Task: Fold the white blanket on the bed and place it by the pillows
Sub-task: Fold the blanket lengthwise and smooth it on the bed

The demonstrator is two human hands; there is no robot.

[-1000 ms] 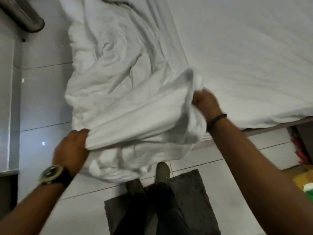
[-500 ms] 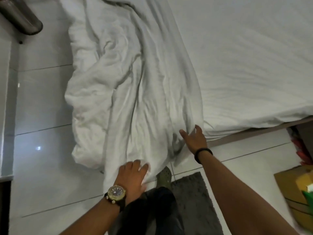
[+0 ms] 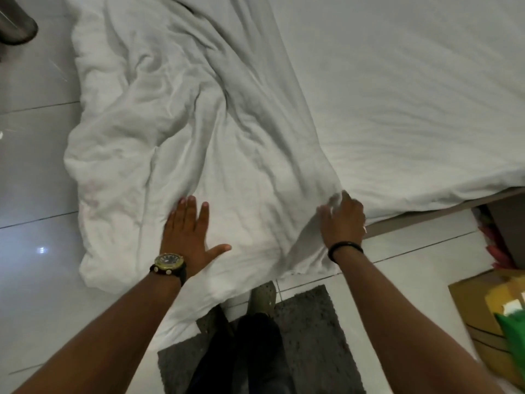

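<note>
Currently left hand [image 3: 189, 237] flat, fingers spread, palm on white blanket [image 3: 199, 132]. Right hand [image 3: 342, 220] fingers curled into blanket edge at bed [image 3: 412, 95] corner; grip unclear.

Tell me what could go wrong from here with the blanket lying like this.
1. The blanket hangs off the bed down to the floor; its lower edge may drag and pick up dirt.
2. The cloth ends just by the shoes on the mat; a step forward might tread on it.
3. The left hand lies flat with no grip, and the right hand only touches a fold, so the bunched blanket could slide off.
</note>
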